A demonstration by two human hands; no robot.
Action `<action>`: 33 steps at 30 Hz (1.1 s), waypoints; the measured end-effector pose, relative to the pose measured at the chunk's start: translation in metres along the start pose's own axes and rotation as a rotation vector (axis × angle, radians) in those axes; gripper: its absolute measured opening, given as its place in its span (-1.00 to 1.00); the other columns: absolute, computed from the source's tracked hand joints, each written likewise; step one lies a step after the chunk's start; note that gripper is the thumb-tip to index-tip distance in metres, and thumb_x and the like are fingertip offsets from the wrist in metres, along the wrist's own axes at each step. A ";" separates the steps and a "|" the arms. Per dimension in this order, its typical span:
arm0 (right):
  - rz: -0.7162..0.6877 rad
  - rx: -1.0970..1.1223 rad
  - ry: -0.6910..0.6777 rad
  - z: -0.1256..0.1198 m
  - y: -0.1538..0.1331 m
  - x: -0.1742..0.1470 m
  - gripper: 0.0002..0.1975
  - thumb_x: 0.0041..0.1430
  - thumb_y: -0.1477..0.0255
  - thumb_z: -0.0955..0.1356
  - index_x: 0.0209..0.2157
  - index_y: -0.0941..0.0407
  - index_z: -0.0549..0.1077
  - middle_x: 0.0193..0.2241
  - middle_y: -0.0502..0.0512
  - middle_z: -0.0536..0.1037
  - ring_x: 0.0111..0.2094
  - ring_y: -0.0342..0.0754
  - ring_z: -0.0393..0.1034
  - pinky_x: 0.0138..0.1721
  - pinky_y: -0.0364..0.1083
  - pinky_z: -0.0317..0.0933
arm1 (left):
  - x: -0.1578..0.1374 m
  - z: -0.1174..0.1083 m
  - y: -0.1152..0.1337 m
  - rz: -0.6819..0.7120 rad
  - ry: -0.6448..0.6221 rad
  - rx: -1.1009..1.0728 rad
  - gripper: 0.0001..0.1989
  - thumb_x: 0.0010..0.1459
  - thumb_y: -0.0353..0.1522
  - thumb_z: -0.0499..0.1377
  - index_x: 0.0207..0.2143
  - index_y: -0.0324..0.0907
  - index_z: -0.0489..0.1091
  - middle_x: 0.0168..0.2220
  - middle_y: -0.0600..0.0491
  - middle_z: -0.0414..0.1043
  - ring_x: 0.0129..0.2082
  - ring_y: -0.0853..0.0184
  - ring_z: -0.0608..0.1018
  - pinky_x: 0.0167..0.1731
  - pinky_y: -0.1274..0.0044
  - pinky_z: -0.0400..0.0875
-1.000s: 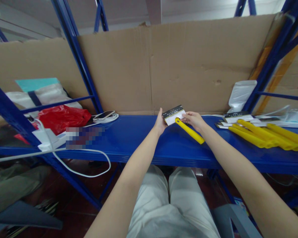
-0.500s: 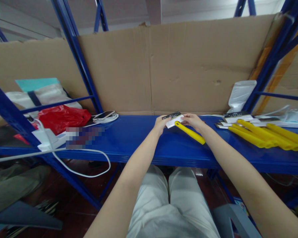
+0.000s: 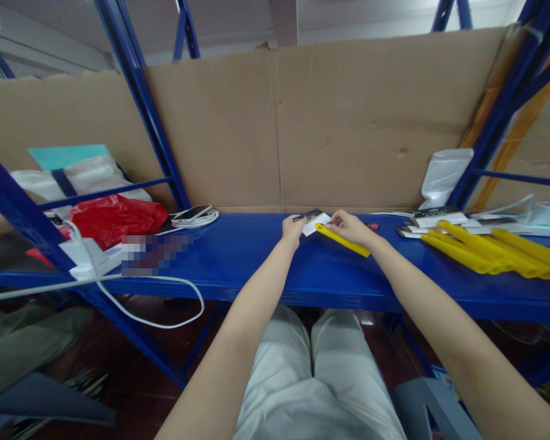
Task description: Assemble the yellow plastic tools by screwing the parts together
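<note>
A small black and white card (image 3: 318,221) is held by its left edge in my left hand (image 3: 293,229), whose fingers are closed on it. Across the card's lower right side lies the end of a yellow plastic handle (image 3: 348,243), with a hole in that end, slanting down to the right under my right wrist. My right hand (image 3: 348,226) is at the card's right edge, fingers bent and pinched together. What lies between those fingertips is too small to make out. A small dark reddish item (image 3: 373,226) lies just right of this hand.
Several yellow handles (image 3: 490,250) lie at right on the blue shelf (image 3: 238,256), beside a stack of cards (image 3: 440,216). At left are a phone (image 3: 192,212) on a coiled white cable, a red plastic bag (image 3: 119,217) and a white power adapter (image 3: 85,253). Cardboard (image 3: 348,122) stands behind.
The card and yellow handle have shifted slightly left and away, and the handle lies flatter. My right hand has drawn its fingers together at the card's edge, uncovering the reddish item.
</note>
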State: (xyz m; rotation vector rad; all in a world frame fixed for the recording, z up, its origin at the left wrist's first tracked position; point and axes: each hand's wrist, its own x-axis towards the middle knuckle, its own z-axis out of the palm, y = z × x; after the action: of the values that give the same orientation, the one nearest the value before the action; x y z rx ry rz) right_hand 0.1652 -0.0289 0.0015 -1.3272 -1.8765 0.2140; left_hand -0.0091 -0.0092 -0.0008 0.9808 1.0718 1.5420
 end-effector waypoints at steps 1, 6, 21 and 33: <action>-0.015 0.008 -0.049 0.001 -0.002 -0.001 -0.80 0.02 0.31 0.38 -0.34 0.11 0.36 -0.37 0.11 0.51 -0.37 -0.05 0.38 -0.29 -0.07 0.27 | 0.000 0.000 0.000 0.002 -0.001 0.007 -0.87 -0.10 -0.60 0.24 -0.53 -0.24 0.42 -0.55 0.03 0.46 -0.45 0.30 0.55 -0.32 0.47 0.43; -0.063 0.042 -0.146 0.010 -0.009 -0.006 -0.60 -0.13 0.39 0.47 -0.18 0.09 0.39 -0.30 0.07 0.56 -0.41 -0.10 0.39 -0.34 -0.13 0.27 | -0.004 0.001 0.001 0.017 0.036 0.040 -0.84 -0.10 -0.63 0.21 -0.57 -0.23 0.39 -0.60 0.06 0.42 -0.43 0.28 0.56 -0.32 0.48 0.42; -0.223 -0.250 -0.255 0.010 -0.018 -0.008 -0.61 0.07 0.55 0.32 -0.04 0.04 0.51 -0.05 0.17 0.52 -0.05 0.10 0.42 0.02 0.04 0.22 | 0.001 -0.001 -0.001 -0.077 0.142 0.114 -0.76 -0.18 -0.68 0.17 -0.54 -0.20 0.27 -0.64 0.15 0.30 -0.51 0.32 0.53 -0.40 0.49 0.42; -0.350 -0.342 -0.306 0.013 -0.026 -0.010 -0.57 0.11 0.53 0.31 0.04 0.03 0.45 -0.02 0.14 0.48 -0.04 0.00 0.40 0.03 -0.03 0.22 | 0.003 -0.004 -0.001 -0.031 0.209 0.140 -0.76 -0.19 -0.69 0.14 -0.67 -0.21 0.25 -0.72 0.15 0.27 -0.56 0.31 0.51 -0.44 0.49 0.40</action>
State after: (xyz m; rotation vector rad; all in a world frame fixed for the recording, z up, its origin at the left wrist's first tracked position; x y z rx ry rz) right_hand 0.1390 -0.0447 0.0017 -1.2047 -2.4540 -0.0968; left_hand -0.0130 -0.0072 -0.0026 0.9059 1.3512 1.5866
